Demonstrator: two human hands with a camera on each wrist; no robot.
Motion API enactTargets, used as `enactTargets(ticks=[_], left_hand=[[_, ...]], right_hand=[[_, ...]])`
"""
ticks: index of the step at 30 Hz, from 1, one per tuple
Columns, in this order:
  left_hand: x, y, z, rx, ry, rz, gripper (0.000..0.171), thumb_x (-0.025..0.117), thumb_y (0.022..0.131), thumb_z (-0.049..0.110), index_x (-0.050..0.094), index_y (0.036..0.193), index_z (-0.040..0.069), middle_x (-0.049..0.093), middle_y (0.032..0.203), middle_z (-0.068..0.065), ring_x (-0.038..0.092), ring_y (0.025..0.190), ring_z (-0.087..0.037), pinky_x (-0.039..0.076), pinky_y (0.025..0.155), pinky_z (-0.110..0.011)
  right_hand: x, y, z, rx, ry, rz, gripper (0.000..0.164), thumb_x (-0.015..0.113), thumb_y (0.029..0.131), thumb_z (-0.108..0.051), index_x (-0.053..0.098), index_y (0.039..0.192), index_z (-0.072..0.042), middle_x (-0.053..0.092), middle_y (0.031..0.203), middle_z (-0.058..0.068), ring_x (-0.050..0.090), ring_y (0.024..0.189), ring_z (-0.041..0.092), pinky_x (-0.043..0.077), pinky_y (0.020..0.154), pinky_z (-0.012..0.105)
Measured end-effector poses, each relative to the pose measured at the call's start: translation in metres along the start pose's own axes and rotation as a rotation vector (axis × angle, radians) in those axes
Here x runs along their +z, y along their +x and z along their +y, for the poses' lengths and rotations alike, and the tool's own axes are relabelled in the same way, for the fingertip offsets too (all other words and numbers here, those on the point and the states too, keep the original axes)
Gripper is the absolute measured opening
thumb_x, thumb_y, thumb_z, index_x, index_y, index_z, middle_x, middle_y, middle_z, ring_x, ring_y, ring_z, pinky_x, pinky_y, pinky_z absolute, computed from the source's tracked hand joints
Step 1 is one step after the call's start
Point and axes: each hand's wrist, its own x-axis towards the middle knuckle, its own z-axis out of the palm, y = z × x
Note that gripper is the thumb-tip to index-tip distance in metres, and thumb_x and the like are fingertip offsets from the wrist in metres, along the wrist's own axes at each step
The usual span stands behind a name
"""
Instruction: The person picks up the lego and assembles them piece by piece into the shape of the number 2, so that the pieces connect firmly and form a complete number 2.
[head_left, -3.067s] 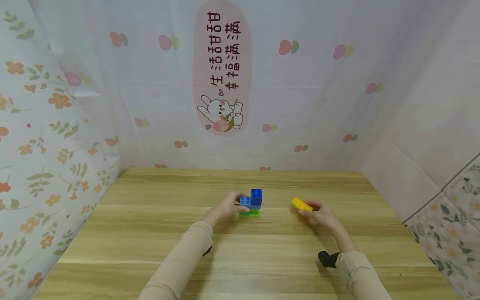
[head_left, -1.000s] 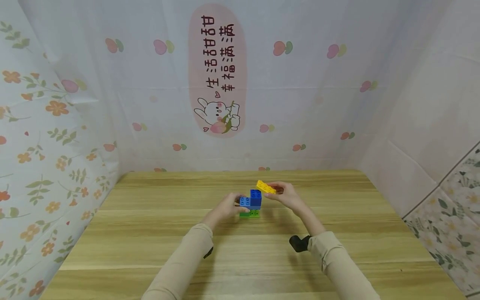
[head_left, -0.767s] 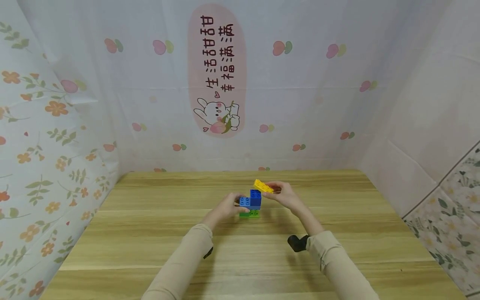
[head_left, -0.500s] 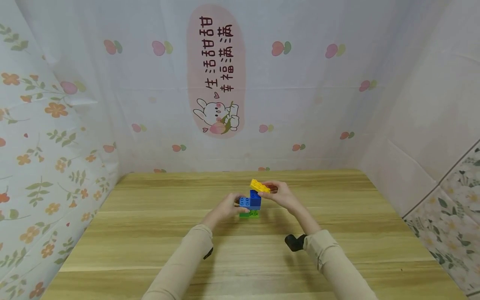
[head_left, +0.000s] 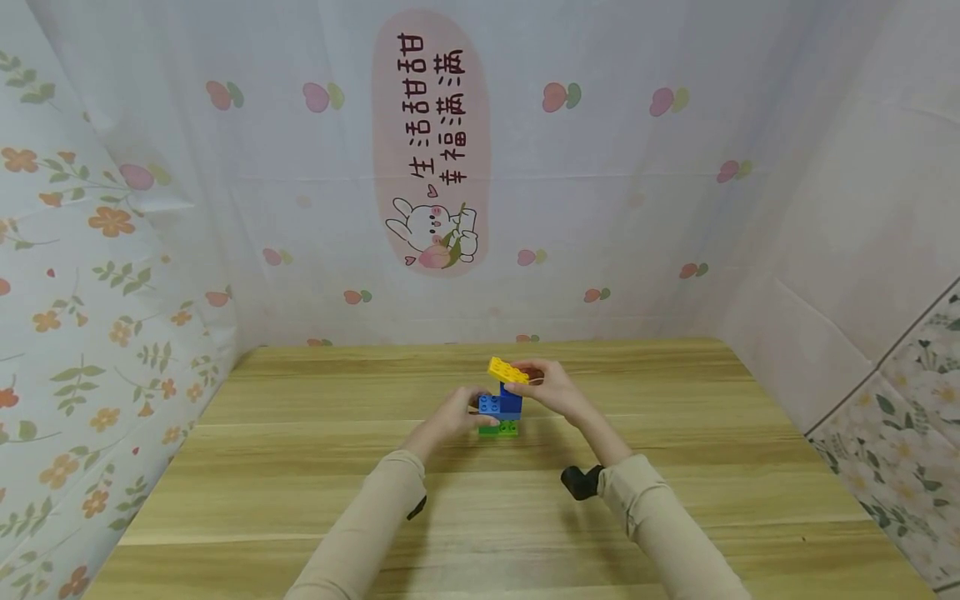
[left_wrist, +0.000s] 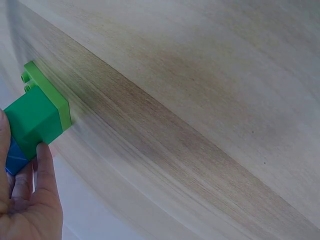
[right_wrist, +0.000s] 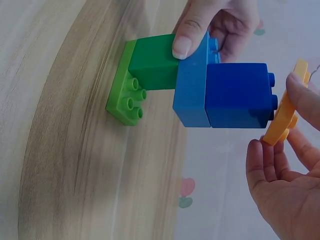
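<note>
A small stack of toy building bricks stands on the table: a light green plate (right_wrist: 119, 92) at the base, then a green brick (right_wrist: 155, 62), a light blue brick (right_wrist: 191, 97) and a dark blue brick (right_wrist: 237, 95). My left hand (head_left: 452, 410) grips the stack from the left, its thumb on the green and light blue bricks. Between thumb and fingers, my right hand (head_left: 553, 390) pinches a thin yellow brick (head_left: 507, 371). It is tilted over the dark blue brick's studs; whether it touches them I cannot tell.
The wooden table (head_left: 300, 500) extends around both hands. A patterned curtain (head_left: 585, 208) hangs behind its far edge, with more printed cloth (head_left: 97, 333) along the left. A black device (head_left: 581, 482) sits at the right wrist.
My right hand has carried the yellow brick leftward from the right of the stack to above the dark blue brick. My left hand has kept its grip on the stack.
</note>
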Motion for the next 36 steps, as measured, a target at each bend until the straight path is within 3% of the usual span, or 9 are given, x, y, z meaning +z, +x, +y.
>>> enactTargets(ticks=[11, 22, 30, 36], left_hand=[[0.001, 0.001, -0.002, 0.014, 0.007, 0.002, 0.036, 0.066, 0.084, 0.014, 0.056, 0.114, -0.001, 0.063, 0.107, -0.013, 0.058, 0.099, -0.023, 0.049, 0.089, -0.038], [0.002, 0.002, -0.008, 0.036, -0.046, -0.002, 0.040, 0.065, 0.084, 0.014, 0.053, 0.121, 0.002, 0.062, 0.111, -0.012, 0.057, 0.103, -0.026, 0.048, 0.090, -0.039], [0.002, 0.002, -0.010, 0.054, -0.086, -0.024, 0.043, 0.063, 0.085, 0.012, 0.050, 0.126, 0.007, 0.063, 0.111, -0.010, 0.058, 0.103, -0.024, 0.048, 0.091, -0.038], [0.004, 0.002, -0.011, 0.064, -0.102, -0.018, 0.042, 0.063, 0.085, 0.012, 0.051, 0.125, 0.006, 0.063, 0.111, -0.010, 0.058, 0.101, -0.021, 0.048, 0.091, -0.038]], right_hand=[[0.002, 0.000, -0.006, -0.044, -0.011, -0.036, 0.042, 0.064, 0.086, -0.018, 0.054, 0.123, -0.002, 0.056, 0.120, 0.018, 0.055, 0.102, 0.027, 0.049, 0.088, 0.038], [0.002, 0.000, -0.002, -0.186, -0.047, -0.093, 0.040, 0.065, 0.085, -0.014, 0.055, 0.120, 0.002, 0.056, 0.118, 0.021, 0.058, 0.102, 0.032, 0.051, 0.085, 0.038], [0.005, 0.002, 0.003, -0.159, -0.096, -0.063, 0.039, 0.067, 0.083, -0.015, 0.058, 0.119, -0.004, 0.053, 0.120, 0.015, 0.054, 0.108, 0.031, 0.048, 0.090, 0.041], [0.004, 0.001, 0.009, -0.253, -0.104, -0.056, 0.040, 0.068, 0.081, -0.016, 0.059, 0.117, -0.003, 0.054, 0.111, 0.013, 0.055, 0.106, 0.029, 0.046, 0.094, 0.044]])
